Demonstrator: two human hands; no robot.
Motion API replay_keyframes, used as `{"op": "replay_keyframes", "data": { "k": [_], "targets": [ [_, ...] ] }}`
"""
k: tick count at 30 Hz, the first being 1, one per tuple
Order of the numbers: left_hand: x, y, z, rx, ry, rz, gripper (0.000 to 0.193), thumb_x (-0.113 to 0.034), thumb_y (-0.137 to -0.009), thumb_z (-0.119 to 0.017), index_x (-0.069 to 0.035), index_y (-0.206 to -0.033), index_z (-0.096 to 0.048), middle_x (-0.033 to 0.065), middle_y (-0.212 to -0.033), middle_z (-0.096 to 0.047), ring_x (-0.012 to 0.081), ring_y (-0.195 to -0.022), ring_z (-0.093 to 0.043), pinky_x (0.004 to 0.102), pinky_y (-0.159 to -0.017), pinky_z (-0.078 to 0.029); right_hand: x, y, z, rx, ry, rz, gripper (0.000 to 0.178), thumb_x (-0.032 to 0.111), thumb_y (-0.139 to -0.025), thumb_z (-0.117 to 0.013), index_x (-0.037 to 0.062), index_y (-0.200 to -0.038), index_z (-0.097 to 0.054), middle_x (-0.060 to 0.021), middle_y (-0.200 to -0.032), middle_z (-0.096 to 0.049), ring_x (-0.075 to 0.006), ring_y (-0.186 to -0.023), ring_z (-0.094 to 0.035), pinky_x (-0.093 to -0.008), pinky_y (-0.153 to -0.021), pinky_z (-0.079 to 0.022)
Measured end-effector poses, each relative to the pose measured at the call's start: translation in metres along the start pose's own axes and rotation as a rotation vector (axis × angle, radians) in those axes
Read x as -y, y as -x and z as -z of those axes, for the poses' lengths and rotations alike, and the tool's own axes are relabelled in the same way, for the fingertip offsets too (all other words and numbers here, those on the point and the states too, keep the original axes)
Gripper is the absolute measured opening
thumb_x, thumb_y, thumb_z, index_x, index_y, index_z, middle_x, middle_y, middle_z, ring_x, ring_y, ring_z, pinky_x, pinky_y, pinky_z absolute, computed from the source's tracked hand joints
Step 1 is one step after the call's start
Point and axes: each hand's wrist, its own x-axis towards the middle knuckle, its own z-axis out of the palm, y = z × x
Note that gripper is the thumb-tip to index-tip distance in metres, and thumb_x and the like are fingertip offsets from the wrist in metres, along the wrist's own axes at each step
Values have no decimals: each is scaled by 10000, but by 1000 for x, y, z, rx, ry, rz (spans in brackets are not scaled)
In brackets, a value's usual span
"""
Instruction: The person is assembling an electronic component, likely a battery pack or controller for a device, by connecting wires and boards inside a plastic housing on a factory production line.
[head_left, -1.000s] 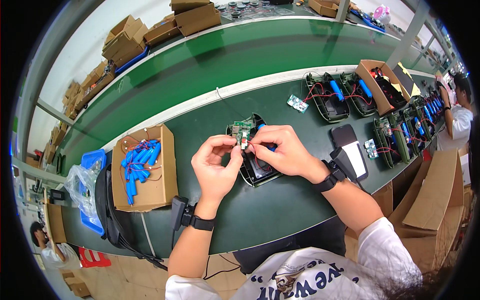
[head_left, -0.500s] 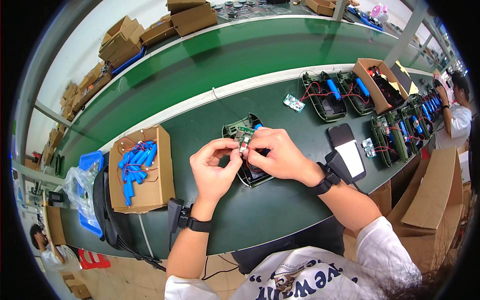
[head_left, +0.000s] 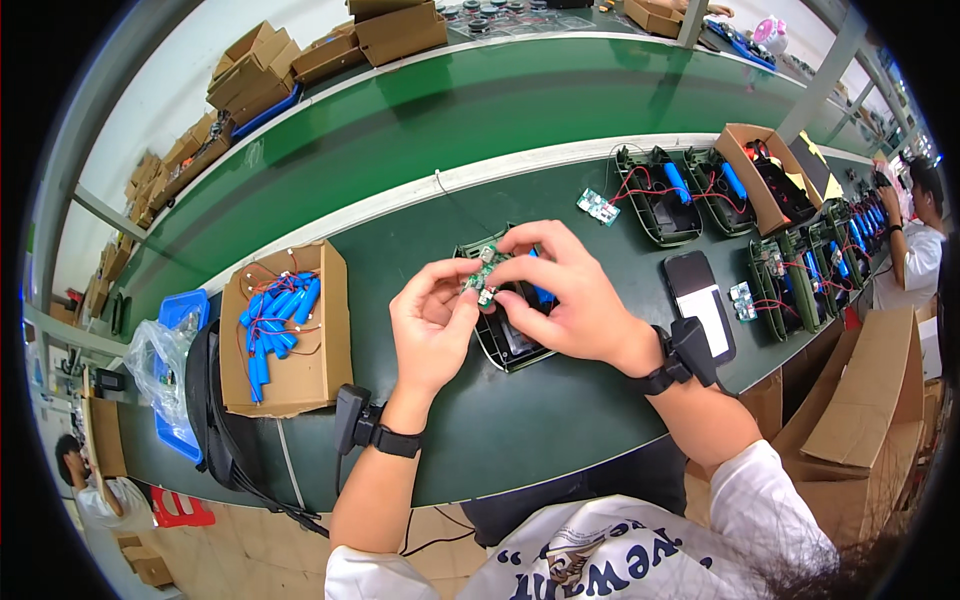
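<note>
A small green circuit board (head_left: 486, 272) is pinched between both hands over the middle of the table. My left hand (head_left: 432, 325) grips its left side with thumb and fingertips. On its other side my right hand (head_left: 575, 300) has thumb and fingers closed at the board's edge, near a white connector. Directly beneath is an open dark-green plastic housing (head_left: 508, 350), partly hidden by my hands. A blue cylindrical battery (head_left: 544, 294) shows in it behind my right fingers. Whether a wire plug is between my right fingertips cannot be made out.
Left stands a cardboard box (head_left: 338, 340) of blue batteries with red wires, beside a black bag (head_left: 212, 410). Further right are more open housings (head_left: 662, 222), a loose circuit board (head_left: 598, 206) and a phone (head_left: 700, 305). A co-worker (head_left: 915, 230) sits at far right.
My right fingers have risen and spread across the board's upper right edge, covering more of it. The board has turned slightly. The whole view has shifted a little.
</note>
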Motion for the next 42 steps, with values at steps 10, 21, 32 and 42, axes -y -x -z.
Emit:
{"op": "replay_keyframes", "data": {
  "k": [10,21,32,42],
  "targets": [
    [6,1,7,-54,69,122,168,67,-962,-668,69,-1129,-648,132,-1041,-718,149,-865,-721,293,-746,-647,-5,-1,1,27,152,146,198,59,-793,-796,92,-978,-734,-49,-1077,-680,-273,-980,-638,-391,-896,-503],
    [8,2,14,-21,141,216,141,50,-955,-683,51,-1095,-702,107,-975,-740,129,-754,-692,255,-635,-558,-8,3,-4,36,188,234,247,27,-796,-784,63,-1028,-708,-83,-1162,-724,-306,-1149,-671,-425,-966,-554],
    [6,2,13,-28,188,242,106,58,-957,-705,41,-1060,-716,112,-937,-749,112,-733,-688,240,-643,-574,-6,6,-8,20,234,242,233,-22,-780,-776,51,-988,-700,-87,-1129,-755,-304,-1070,-719,-393,-888,-613],
    [5,2,12,-22,200,210,124,61,-961,-697,53,-1083,-721,118,-948,-750,110,-734,-681,245,-638,-567,-5,4,-6,9,173,235,232,17,-784,-773,45,-1000,-693,-105,-1114,-746,-309,-1096,-719,-395,-931,-607]
  ]
}}
